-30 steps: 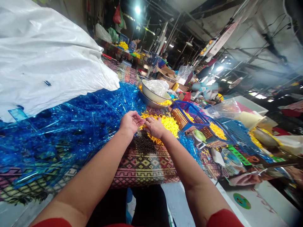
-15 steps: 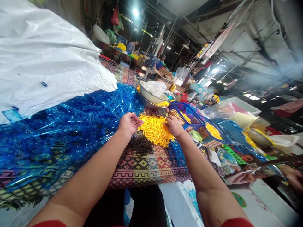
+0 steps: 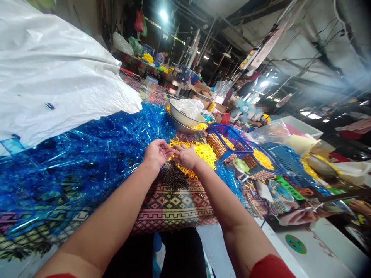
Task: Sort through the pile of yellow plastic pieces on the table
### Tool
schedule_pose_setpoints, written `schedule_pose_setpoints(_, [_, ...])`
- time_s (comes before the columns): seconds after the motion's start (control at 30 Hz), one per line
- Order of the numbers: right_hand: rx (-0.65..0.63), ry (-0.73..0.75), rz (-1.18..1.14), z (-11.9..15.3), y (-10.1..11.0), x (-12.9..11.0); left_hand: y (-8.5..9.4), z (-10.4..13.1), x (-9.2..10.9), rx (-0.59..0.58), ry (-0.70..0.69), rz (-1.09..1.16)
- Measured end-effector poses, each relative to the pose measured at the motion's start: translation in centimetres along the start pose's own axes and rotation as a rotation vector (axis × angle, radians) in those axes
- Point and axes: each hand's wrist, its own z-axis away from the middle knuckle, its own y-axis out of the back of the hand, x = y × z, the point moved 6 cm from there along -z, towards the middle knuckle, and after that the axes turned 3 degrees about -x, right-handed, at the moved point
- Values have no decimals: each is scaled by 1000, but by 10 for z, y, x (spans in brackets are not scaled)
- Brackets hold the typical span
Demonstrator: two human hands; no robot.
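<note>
Surface: covered with a patterned cloth (image 3: 179, 210); the near edge is seen just past the dark-clad legs (image 3: 182, 251).
Dark bits: a small heap (image 3: 174, 180) is spread on the cloth, on the near side of the yellow pile.
Left hand: palm (image 3: 155, 155) turned up, fingers loosely curled, held at the left edge of the yellow pile; whether anything is gripped cannot be told.
Right hand: back (image 3: 187, 157) turned up, held over the yellow pile, fingers bent towards the left fingers.
Hands: fingertips brought close together; contact cannot be told.
Yellow pieces: a loose pile (image 3: 207, 154) is laid on the cloth, partly covered by the right hand.
Blue plastic: a wide, shiny heap (image 3: 95, 154) is spread to the left; more is seen right of the pile.
White sheet: draped (image 3: 63, 73) over the far side of the blue heap.
Blue basket: placed (image 3: 228, 157) right of the pile, some yellow pieces held inside.
Bowls: a cream bowl (image 3: 180, 112) is stacked in a metal bowl (image 3: 178, 125); a clear bag is held in the upper one.
Background: cardboard box (image 3: 201, 92), blue fan (image 3: 242, 106), lit lamp (image 3: 164, 15).
</note>
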Motion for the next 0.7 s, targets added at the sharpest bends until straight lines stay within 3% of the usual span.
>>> schedule_pose_setpoints(0.43, [120, -362, -20, 61, -7, 98, 0, 1, -2, -1, 8, -22])
schedule_pose_setpoints(0.53, [207, -391, -45, 71, -4, 95, -1, 2, -3, 4, 12, -27])
schedule_pose_setpoints(0.7, [188, -159, -26, 65, -10, 43, 0, 1, -6, 9, 25, -21])
